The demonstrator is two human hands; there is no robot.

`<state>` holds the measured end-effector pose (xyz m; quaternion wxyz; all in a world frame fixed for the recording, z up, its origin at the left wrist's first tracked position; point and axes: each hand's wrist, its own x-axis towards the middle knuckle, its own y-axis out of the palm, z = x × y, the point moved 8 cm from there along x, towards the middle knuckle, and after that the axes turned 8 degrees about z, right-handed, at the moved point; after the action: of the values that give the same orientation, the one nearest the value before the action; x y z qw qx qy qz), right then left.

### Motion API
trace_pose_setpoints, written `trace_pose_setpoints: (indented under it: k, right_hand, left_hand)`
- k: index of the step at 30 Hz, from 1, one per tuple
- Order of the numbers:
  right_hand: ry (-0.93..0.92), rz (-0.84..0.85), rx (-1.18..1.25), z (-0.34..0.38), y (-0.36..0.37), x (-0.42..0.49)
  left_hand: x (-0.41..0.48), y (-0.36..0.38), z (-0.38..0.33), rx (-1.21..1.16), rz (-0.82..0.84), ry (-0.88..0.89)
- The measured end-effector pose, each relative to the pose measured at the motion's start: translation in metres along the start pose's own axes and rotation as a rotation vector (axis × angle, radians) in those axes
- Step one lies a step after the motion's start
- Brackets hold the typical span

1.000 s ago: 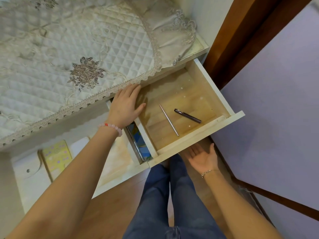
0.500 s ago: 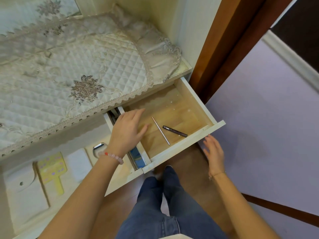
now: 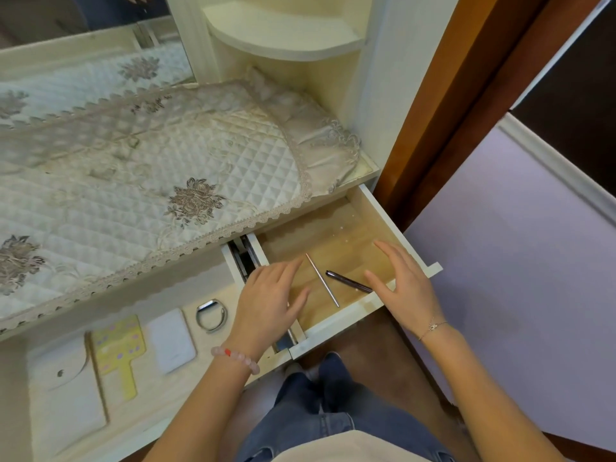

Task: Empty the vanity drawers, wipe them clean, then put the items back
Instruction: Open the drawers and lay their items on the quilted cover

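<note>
The right-hand vanity drawer is pulled out, its pale wooden floor showing. On that floor lie a thin silver rod and a dark pen, side by side. My left hand hovers over the drawer's left side, fingers straight and spread, holding nothing. My right hand reaches over the drawer's right wall, fingers straight, close to the pen's end and holding nothing. A second drawer to the left is open too.
The left drawer holds a yellow hand mirror, a white flat case, a grey wristband and a white pouch. A quilted lace cloth covers the vanity top. A brown door frame stands at the right.
My right hand rose from below the drawer front up over its right wall. My left hand slid from the drawer's back corner toward its front left. The view tilted upward.
</note>
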<state>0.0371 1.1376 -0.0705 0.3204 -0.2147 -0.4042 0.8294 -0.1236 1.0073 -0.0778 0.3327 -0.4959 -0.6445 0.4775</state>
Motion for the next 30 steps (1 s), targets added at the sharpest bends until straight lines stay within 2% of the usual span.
trace_pose_setpoints:
  k: [15, 30]
  right_hand:
    - [-0.198, 0.052, -0.143, 0.022, -0.005, 0.026]
    - [-0.398, 0.317, -0.188, -0.042, -0.021, 0.092]
  left_hand:
    - [-0.014, -0.013, 0.015, 0.085, -0.111, -0.184]
    - [0.018, 0.019, -0.035, 0.072, -0.143, -0.507]
